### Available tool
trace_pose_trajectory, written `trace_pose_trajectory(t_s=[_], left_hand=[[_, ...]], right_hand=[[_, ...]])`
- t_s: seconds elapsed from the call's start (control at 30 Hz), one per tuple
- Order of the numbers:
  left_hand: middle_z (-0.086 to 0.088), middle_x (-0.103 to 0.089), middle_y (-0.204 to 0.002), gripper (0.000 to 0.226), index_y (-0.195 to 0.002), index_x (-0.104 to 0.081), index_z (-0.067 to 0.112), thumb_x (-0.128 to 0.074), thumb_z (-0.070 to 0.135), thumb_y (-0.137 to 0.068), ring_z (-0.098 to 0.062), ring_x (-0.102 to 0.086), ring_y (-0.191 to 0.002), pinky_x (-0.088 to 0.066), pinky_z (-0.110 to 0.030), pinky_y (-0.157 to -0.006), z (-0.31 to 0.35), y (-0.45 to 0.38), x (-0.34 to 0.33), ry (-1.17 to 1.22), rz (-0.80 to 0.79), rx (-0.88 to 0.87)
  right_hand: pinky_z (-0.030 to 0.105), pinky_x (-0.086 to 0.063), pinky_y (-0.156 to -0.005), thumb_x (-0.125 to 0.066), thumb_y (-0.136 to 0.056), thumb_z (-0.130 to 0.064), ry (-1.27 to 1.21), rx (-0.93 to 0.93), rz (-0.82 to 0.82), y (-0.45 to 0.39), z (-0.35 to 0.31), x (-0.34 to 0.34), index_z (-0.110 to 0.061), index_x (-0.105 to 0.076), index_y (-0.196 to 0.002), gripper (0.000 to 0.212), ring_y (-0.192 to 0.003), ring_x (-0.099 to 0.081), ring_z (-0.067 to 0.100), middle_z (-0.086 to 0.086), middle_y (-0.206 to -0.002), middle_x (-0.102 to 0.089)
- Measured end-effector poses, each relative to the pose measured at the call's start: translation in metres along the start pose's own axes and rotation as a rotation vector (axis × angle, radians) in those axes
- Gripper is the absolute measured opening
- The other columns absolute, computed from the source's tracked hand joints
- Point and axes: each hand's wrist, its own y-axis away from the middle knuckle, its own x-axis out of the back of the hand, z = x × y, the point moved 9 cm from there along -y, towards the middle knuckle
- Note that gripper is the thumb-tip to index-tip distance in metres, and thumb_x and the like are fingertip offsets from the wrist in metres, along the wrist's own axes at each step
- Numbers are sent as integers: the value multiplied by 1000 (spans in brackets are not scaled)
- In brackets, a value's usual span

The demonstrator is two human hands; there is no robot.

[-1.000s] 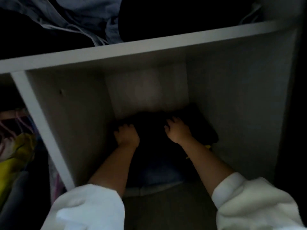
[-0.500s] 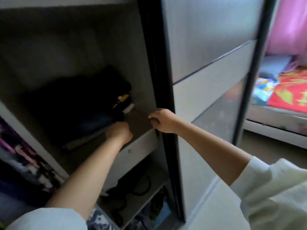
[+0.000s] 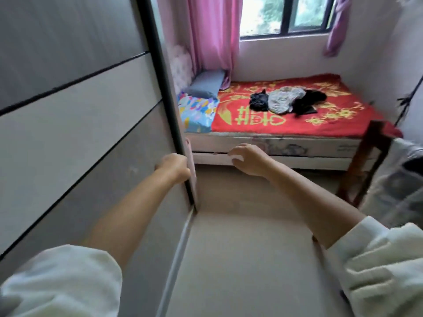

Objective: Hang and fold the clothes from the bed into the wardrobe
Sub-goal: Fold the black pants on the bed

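The left hand [image 3: 174, 167] grips the dark vertical edge of the grey sliding wardrobe door [image 3: 75, 124], fingers curled round its frame. The right hand [image 3: 248, 160] hangs in the air beside it, fingers loosely bent, holding nothing. Both arms wear pushed-up white sleeves. Well beyond the hands, a small pile of clothes [image 3: 286, 101], dark and pale grey, lies on the red bedspread of the bed [image 3: 274, 143], under a window with pink curtains [image 3: 212, 33].
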Motion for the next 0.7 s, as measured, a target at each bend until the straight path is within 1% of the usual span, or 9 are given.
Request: trace_pose_trajectory(t_s=[0.07, 0.13, 0.17, 0.23, 0.33, 0.5, 0.57, 0.7], left_hand=[[-14, -51, -129, 37, -124, -53, 10, -45, 21, -89, -31, -50, -117, -44, -36, -89, 63, -67, 26, 16, 44, -40], [-12, -51, -130, 37, -123, -54, 11, -44, 21, -89, -30, -49, -118, -43, -37, -92, 109, -119, 49, 28, 77, -66], [-12, -50, -130, 37, -124, -53, 11, -42, 21, -90, -29, -48, -119, -43, -38, -93, 149, -157, 66, 31, 95, -89], [-13, -48, -130, 37, -126, -51, 10, -40, 21, -92, -30, -46, -119, -42, -38, -92, 183, -189, 82, 22, 125, -136], [-13, -49, -127, 34, -123, -53, 10, -42, 23, -92, -29, -47, -115, -43, -36, -88, 246, -256, 101, 26, 148, -211], [-11, -53, -122, 30, -116, -57, 11, -43, 21, -91, -27, -51, -110, -45, -35, -84, 329, -413, 122, 24, 181, -285], [-9, -54, -121, 30, -116, -58, 12, -43, 21, -91, -25, -52, -109, -46, -35, -84, 356, -480, 127, 19, 169, -310], [-7, -54, -120, 28, -115, -57, 13, -46, 23, -91, -25, -52, -110, -47, -35, -82, 404, -595, 134, -11, 90, -367]], right_hand=[[29, -38, -95, -46, -91, -11, 20, -85, 18, -20, 81, 40, -11, -61, -119, 31, -118, -50, 28, 10, -125, -57], [26, -36, -97, -43, -94, -13, 63, -159, 18, -36, 144, 73, -14, -57, -124, 33, -121, -49, 23, 6, -130, -54], [25, -36, -96, -43, -95, -13, 81, -211, 36, -49, 188, 103, -15, -55, -127, 34, -121, -48, 22, 6, -132, -52], [25, -37, -95, -46, -94, -11, 33, -251, 72, -60, 227, 128, -11, -53, -128, 35, -119, -49, 22, 8, -132, -51], [23, -38, -95, -49, -92, -8, 14, -291, 123, -91, 295, 163, -7, -54, -127, 35, -118, -51, 21, 10, -130, -54], [27, -41, -98, -50, -92, -6, -16, -358, 128, -192, 414, 195, -3, -55, -124, 33, -116, -53, 22, 13, -127, -56], [29, -40, -101, -50, -92, -5, -30, -398, 147, -236, 462, 208, -1, -55, -124, 33, -117, -53, 23, 14, -126, -57], [27, -43, -96, -47, -93, -10, -61, -530, 135, -311, 549, 230, -4, -57, -122, 30, -113, -55, 22, 10, -124, -58]])
